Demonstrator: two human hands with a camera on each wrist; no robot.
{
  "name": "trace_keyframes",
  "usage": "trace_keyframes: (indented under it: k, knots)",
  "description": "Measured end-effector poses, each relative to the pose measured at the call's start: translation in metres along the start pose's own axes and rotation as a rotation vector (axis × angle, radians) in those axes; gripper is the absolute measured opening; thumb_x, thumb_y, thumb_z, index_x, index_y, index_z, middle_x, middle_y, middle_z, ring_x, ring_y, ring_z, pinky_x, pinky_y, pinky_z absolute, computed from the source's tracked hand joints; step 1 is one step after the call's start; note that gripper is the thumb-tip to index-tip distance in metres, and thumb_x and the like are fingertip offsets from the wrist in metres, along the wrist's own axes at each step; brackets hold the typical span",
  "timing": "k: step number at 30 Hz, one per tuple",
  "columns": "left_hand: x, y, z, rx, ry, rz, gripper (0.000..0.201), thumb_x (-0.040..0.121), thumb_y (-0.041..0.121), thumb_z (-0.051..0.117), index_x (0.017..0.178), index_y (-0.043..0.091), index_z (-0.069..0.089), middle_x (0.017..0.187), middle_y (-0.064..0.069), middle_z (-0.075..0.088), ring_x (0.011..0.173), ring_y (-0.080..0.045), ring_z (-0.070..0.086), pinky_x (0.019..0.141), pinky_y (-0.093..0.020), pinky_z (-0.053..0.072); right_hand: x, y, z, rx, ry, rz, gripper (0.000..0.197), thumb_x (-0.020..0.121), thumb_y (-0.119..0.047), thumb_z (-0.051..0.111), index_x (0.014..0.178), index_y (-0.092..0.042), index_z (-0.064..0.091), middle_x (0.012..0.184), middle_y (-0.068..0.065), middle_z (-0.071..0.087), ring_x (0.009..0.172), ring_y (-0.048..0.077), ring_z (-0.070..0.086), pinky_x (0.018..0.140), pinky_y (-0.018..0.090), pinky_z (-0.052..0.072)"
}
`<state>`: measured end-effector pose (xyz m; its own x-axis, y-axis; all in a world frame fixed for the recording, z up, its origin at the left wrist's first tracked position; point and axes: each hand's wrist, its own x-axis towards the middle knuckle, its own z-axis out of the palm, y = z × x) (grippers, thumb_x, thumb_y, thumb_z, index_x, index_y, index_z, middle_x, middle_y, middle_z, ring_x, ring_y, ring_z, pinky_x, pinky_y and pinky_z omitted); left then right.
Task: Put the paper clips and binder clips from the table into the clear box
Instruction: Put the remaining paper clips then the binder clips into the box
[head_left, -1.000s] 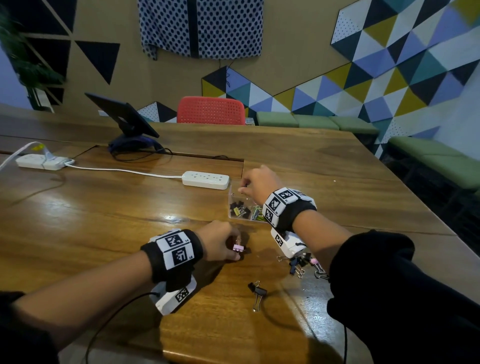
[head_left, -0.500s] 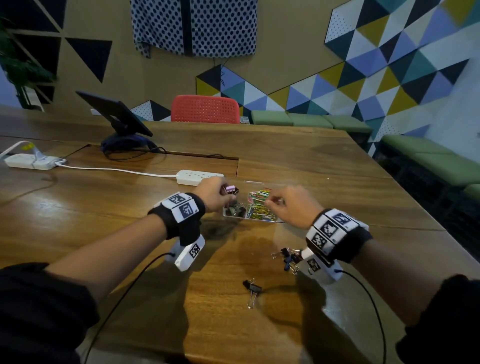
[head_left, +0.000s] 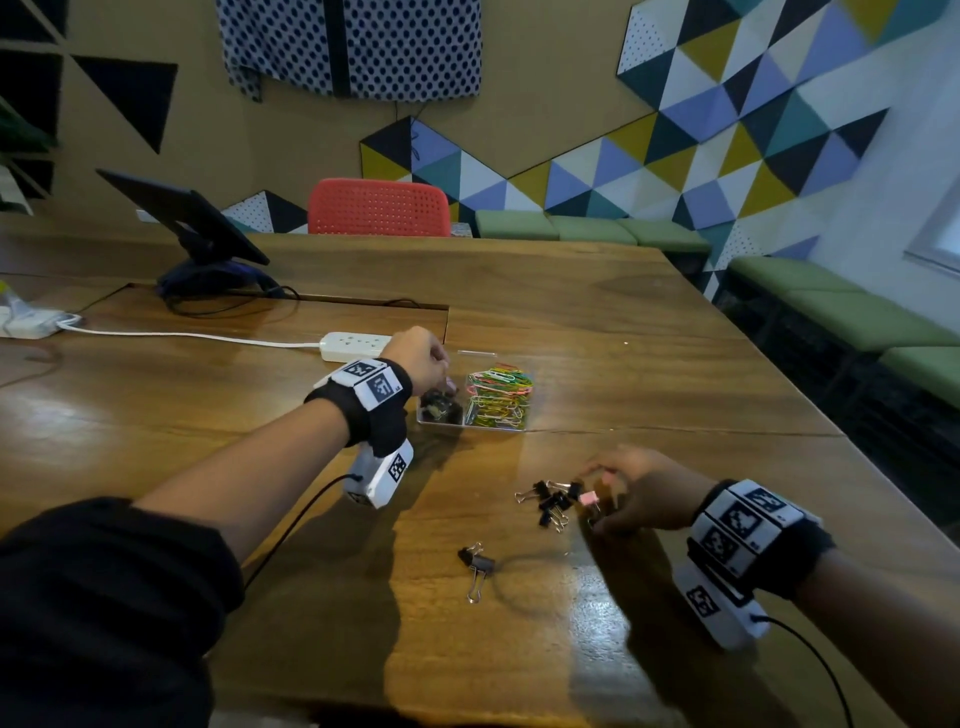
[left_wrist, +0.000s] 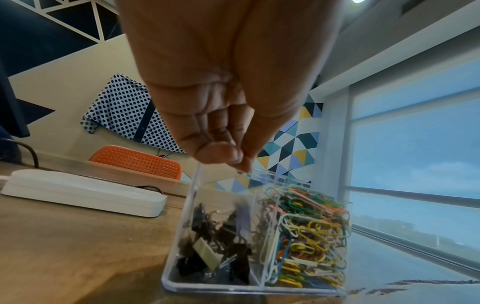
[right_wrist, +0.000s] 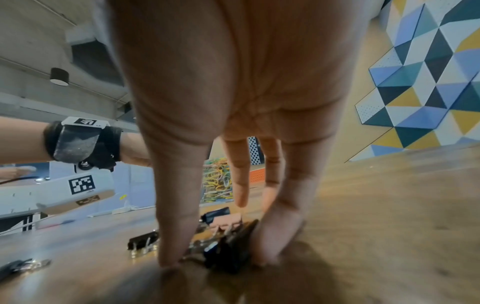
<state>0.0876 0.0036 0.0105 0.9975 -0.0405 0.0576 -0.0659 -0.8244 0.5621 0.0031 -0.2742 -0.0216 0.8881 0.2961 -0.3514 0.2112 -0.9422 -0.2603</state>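
The clear box has two compartments: coloured paper clips on the right, binder clips on the left. My left hand hovers over the left compartment with thumb and fingertips drawn together and nothing seen between them. A blurred pale purple clip is inside the box below it. My right hand is down on the table at a small pile of binder clips. Its thumb and a finger pinch a black binder clip, just in front of a pink one.
One black binder clip lies alone nearer the table's front edge. A white power strip lies just left of the box, its cord running left. A tablet on a stand and a red chair are at the far side.
My left hand carried a pink-purple binder clip from the table up to the box and no longer shows it. My right hand left the box and dropped to the clip pile.
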Motion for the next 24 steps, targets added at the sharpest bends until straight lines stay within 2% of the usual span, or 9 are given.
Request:
trace_keyframes:
  k: [4,6,8,10,13,15,17,21,24]
  knots:
    - [-0.004,0.001,0.002,-0.011,0.006,0.028,0.011,0.091,0.011,0.053,0.091,0.010,0.064,0.094,-0.012,0.068,0.079,-0.018,0.059,0.068,-0.027,0.046,0.006,-0.009,0.000,-0.012,-0.009,-0.033,0.054,0.074,-0.028,0.075,0.123,-0.028,0.053,0.116,-0.006,0.049,0.109,0.012,0.046,0.095,0.027,0.041]
    - [-0.009,0.003,0.003,-0.015,0.024,0.059,0.008,0.090,0.011,0.053,0.090,0.013,0.061,0.091,-0.010,0.066,0.078,-0.017,0.058,0.066,-0.025,0.045,0.007,-0.013,0.000,0.006,0.013,-0.064,0.044,0.077,-0.025,0.073,0.117,-0.024,0.058,0.100,-0.011,0.049,0.090,0.002,0.047,0.083,0.020,0.041]
    - [-0.020,0.006,0.007,-0.027,0.007,0.101,0.006,0.089,0.015,0.056,0.094,0.013,0.060,0.087,-0.004,0.062,0.076,-0.013,0.057,0.062,-0.020,0.044,0.008,-0.016,0.001,0.046,0.032,-0.092,0.033,0.078,-0.021,0.071,0.109,-0.021,0.061,0.087,-0.017,0.048,0.070,-0.007,0.042,0.066,0.011,0.037]
    - [-0.035,0.011,0.011,-0.002,-0.065,0.171,0.009,0.087,0.021,0.059,0.095,0.016,0.058,0.086,0.001,0.060,0.079,-0.012,0.058,0.066,-0.020,0.045,0.009,-0.019,0.001,0.081,0.025,-0.102,0.027,0.079,-0.019,0.070,0.105,-0.018,0.063,0.083,-0.018,0.048,0.065,-0.007,0.042,0.056,0.010,0.035]
    - [-0.066,0.018,0.017,0.098,-0.279,0.259,0.018,0.085,0.030,0.062,0.097,0.018,0.058,0.095,0.000,0.060,0.088,-0.015,0.058,0.077,-0.024,0.046,0.010,-0.020,0.000,0.084,0.027,-0.114,0.017,0.080,-0.018,0.070,0.095,-0.021,0.064,0.082,-0.017,0.052,0.068,-0.007,0.048,0.054,0.007,0.040]
    - [-0.088,0.021,0.018,0.219,-0.459,0.290,0.027,0.083,0.038,0.063,0.103,0.019,0.056,0.100,0.000,0.058,0.090,-0.014,0.056,0.075,-0.022,0.046,0.011,-0.020,0.001,0.071,0.040,-0.119,0.014,0.079,-0.018,0.070,0.092,-0.020,0.065,0.085,-0.013,0.055,0.076,0.000,0.054,0.057,0.006,0.040]
    - [-0.106,0.022,0.020,0.326,-0.579,0.311,0.039,0.080,0.044,0.065,0.110,0.021,0.053,0.104,0.001,0.057,0.092,-0.014,0.055,0.075,-0.023,0.046,0.013,-0.020,0.001,0.088,0.033,-0.109,0.014,0.078,-0.016,0.070,0.090,-0.016,0.065,0.085,-0.009,0.057,0.076,0.002,0.055,0.057,0.007,0.044]
    - [-0.129,0.020,0.028,0.441,-0.622,0.339,0.056,0.074,0.048,0.070,0.119,0.023,0.049,0.113,0.000,0.047,0.099,-0.017,0.049,0.082,-0.030,0.046,0.014,-0.022,0.001,0.136,0.019,-0.114,0.016,0.074,-0.010,0.073,0.087,-0.012,0.064,0.078,-0.007,0.059,0.068,-0.001,0.056,0.053,0.008,0.046]
    - [-0.137,0.018,0.037,0.398,-0.583,0.363,0.049,0.074,0.041,0.072,0.115,0.023,0.052,0.113,-0.002,0.044,0.101,-0.018,0.048,0.080,-0.029,0.042,0.016,-0.023,0.000,0.123,0.037,-0.127,0.016,0.073,-0.006,0.072,0.087,-0.010,0.067,0.075,-0.009,0.060,0.066,-0.003,0.055,0.055,0.006,0.044]
